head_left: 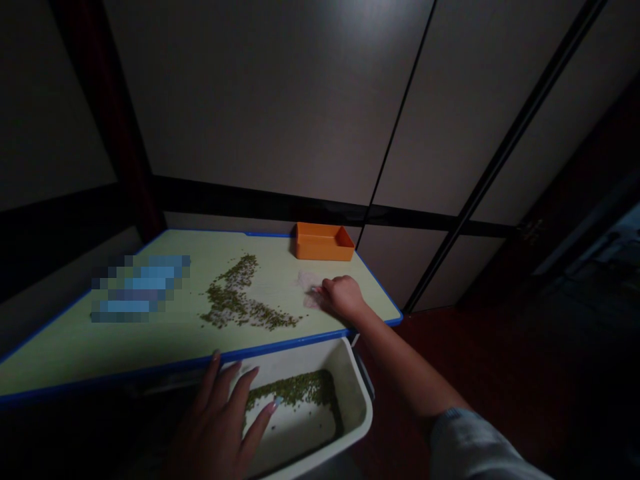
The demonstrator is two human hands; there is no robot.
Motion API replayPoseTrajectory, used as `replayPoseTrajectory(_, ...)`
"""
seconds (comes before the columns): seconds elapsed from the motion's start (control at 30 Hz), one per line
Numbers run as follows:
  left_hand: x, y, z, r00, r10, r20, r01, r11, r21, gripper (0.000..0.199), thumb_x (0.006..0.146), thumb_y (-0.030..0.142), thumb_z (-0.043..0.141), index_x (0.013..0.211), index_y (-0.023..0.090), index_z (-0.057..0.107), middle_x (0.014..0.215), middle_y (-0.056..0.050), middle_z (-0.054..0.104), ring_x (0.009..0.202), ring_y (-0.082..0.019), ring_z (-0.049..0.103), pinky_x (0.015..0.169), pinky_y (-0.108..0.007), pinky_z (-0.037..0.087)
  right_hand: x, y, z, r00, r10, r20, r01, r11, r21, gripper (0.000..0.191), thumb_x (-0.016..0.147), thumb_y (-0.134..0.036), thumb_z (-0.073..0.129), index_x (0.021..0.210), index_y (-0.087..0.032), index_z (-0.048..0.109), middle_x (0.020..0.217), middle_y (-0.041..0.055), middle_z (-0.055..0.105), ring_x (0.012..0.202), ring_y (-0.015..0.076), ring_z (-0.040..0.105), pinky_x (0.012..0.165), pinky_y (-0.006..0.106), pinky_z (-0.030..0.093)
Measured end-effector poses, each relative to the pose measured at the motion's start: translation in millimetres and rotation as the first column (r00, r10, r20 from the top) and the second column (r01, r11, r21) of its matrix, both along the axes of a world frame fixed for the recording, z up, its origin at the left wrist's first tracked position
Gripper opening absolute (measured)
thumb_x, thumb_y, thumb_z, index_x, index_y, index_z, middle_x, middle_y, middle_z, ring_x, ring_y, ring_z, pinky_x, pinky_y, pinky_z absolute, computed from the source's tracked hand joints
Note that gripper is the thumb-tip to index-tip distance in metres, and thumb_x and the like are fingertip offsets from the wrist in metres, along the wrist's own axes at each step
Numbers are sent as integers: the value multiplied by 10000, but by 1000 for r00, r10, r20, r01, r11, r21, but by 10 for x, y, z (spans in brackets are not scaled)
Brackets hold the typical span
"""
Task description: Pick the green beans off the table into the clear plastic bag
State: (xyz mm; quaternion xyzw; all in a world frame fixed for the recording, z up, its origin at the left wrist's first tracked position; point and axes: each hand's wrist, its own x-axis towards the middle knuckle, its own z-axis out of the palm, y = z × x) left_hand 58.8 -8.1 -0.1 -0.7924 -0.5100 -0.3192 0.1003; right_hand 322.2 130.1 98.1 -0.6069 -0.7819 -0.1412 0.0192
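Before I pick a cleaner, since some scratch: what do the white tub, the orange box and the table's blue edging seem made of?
The white tub looks like moulded plastic, with a smooth, faintly glossy finish and rounded rim. The orange box also looks plastic, evenly coloured and fairly matte, though the dim light leaves that open. The blue table edging looks like a slightly shiny plastic strip.

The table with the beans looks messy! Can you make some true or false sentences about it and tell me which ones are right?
The orange box stands at the far edge of the table. True.
The right hand is holding the orange box. False: it is on the table, at a pale cloth or tissue.
The white tub has green beans in it. True.
The left hand is up on the table. False: it is down at the tub, below the table's edge.
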Motion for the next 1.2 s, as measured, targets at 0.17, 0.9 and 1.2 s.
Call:
replayPoseTrajectory(0.17, -34, 11, -32, 1000, -11, -4, 11, 1000, 4, 456, 833, 534, 531, 1166, 239, 631, 1278, -63, 657, 1422, -330, 365, 1021, -487, 503, -89, 220, 73, 999, 33, 34, -32, 999, -16, 439, 1012, -430, 363, 1069, -141, 688, 977, 184, 733, 909, 249, 682, 755, 317, 410)
replayPoseTrajectory(0.9, -74, 69, -115, 997, -34, -63, 41, 992, 117, 438, 852, 492, 509, 1176, 210, 596, 1240, -95, 664, 1421, -358, 355, 947, -505, 548, 212, 665, -251, 625, 17, -780, 45, 997, 57, 444, 962, -454, 445, 672, -153, 596, 650, 23, 623, 600, 113, 522, 566, 213, 329)
replayPoseTrajectory(1.2, -101, 82, -138, 997, -47, -54, 53, 993, 101, 458, 835, 496, 539, 1201, 224, 586, 1269, -86, 653, 1438, -345, 328, 973, -508, 533, 179, 639, -288, 502, -16, -865, -4, 1000, -21, 416, 866, -482, 587, 612, -154, 563, 561, -24, 556, 525, 90, 457, 523, 208, 303)
